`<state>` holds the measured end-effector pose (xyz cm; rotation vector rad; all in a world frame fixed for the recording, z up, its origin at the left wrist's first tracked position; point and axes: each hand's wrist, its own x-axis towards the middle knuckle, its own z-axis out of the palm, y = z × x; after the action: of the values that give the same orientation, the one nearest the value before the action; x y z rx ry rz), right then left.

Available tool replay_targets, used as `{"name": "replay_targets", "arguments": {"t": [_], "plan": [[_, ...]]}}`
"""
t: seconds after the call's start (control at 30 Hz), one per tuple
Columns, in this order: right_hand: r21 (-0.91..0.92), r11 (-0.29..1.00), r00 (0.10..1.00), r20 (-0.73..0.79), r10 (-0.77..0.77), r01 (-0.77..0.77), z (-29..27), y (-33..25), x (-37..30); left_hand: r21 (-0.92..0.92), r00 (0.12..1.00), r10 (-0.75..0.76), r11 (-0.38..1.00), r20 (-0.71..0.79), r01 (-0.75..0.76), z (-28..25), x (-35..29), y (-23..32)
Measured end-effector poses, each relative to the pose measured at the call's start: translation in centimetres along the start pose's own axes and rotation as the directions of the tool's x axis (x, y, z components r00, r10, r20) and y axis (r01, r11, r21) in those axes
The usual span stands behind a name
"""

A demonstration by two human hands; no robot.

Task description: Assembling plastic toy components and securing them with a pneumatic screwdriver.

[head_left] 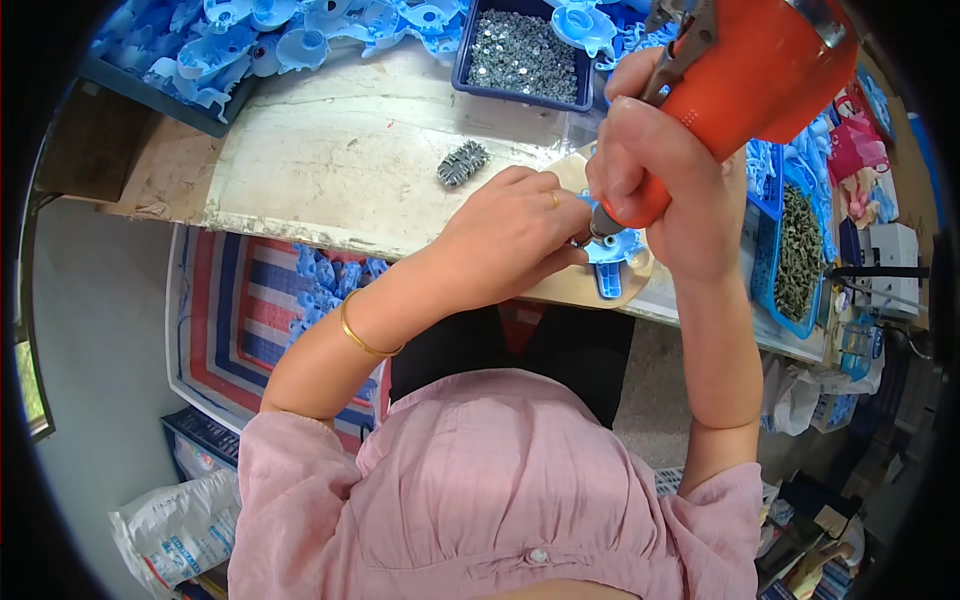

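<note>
My right hand (650,160) grips an orange power screwdriver (740,80), held upright with its tip pressed down onto a light blue plastic part (613,255). That part lies on a round wooden block (560,285) at the bench's front edge. My left hand (510,235) rests on the blue part and pinches it just beside the driver tip. A gold ring sits on one finger and a gold bangle on the wrist. Most of the part is hidden under both hands.
A dark blue tray of small screws (522,55) stands at the back. Heaps of blue plastic parts (270,35) fill the far left. A small clump of screws (461,163) lies on the bench. Another bin of dark screws (798,255) is at the right. A striped sack of blue parts (250,310) sits below left.
</note>
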<state>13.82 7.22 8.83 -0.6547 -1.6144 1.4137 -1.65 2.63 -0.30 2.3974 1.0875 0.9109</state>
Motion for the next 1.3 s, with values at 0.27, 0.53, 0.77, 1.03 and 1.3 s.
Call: {"name": "replay_targets", "arguments": {"t": [0.27,0.53,0.77,1.03,1.3], "plan": [[-0.005,0.999,0.992,-0.117,-0.052,0.052,0.7,2.7,0.6,0.059,0.982,-0.124,0.989,-0.143,0.134,-0.3,-1.2,-0.6],[-0.003,0.995,0.983,-0.158,-0.097,0.098,1.1,5.3,1.6,0.101,0.972,-0.202,0.971,-0.123,0.215,1.1,-2.1,-1.4],[0.025,0.995,0.983,-0.163,-0.087,0.093,1.4,5.3,1.2,0.110,0.972,-0.191,0.972,-0.136,0.206,1.6,-2.2,-1.6],[-0.114,0.983,0.956,-0.243,-0.166,0.142,2.1,6.5,1.0,0.116,0.967,-0.229,0.963,-0.112,0.241,1.7,-2.1,-1.7],[0.019,0.999,0.979,-0.204,-0.023,0.028,1.1,4.9,1.3,0.100,0.966,-0.210,0.969,-0.152,0.227,1.8,-1.9,-1.4]]}}
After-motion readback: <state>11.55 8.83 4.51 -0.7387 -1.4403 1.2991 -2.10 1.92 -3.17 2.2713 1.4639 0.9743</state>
